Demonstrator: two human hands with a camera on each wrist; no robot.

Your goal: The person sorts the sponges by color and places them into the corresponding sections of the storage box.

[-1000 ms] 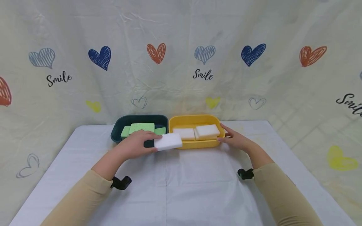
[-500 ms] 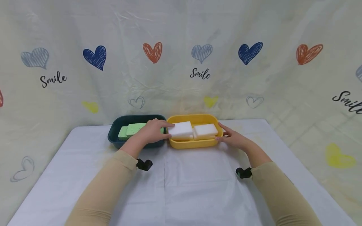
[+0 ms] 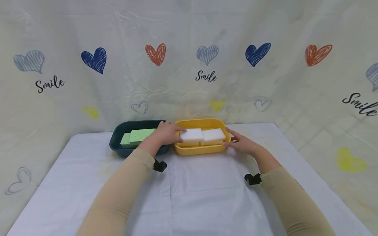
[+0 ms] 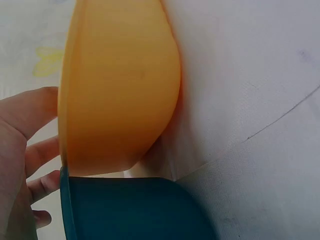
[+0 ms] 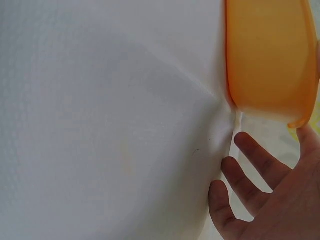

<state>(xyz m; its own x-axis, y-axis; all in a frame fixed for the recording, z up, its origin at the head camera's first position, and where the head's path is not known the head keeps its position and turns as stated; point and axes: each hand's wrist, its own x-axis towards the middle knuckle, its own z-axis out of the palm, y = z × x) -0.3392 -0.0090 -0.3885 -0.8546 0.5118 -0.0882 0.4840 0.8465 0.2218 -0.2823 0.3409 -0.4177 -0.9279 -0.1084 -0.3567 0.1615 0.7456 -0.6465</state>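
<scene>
My left hand (image 3: 168,132) reaches across the right end of the dark green tub (image 3: 116,150) into the yellow tub (image 3: 203,151). Its thumb and finger pinch the left end of a white sponge (image 3: 191,135), which lies on top of the pile there. A second white sponge (image 3: 214,134) lies beside it on the right. My right hand (image 3: 243,144) touches the right end of the yellow tub with thumb and forefinger, the other fingers loosely spread. In the left wrist view, the fingers of the left hand (image 4: 17,145) are partly hidden behind the tub rims.
Green speckled sponges (image 3: 141,136) lie in the dark green tub, which stands against the yellow one. Both tubs stand near the back edge of the white-covered table (image 3: 206,190). Behind them hangs a sheet (image 3: 177,82) printed with hearts.
My left hand has carried the white sponge rightward from in front of the dark green tub and lowered it into the yellow tub. The right hand stays at the yellow tub's end.
</scene>
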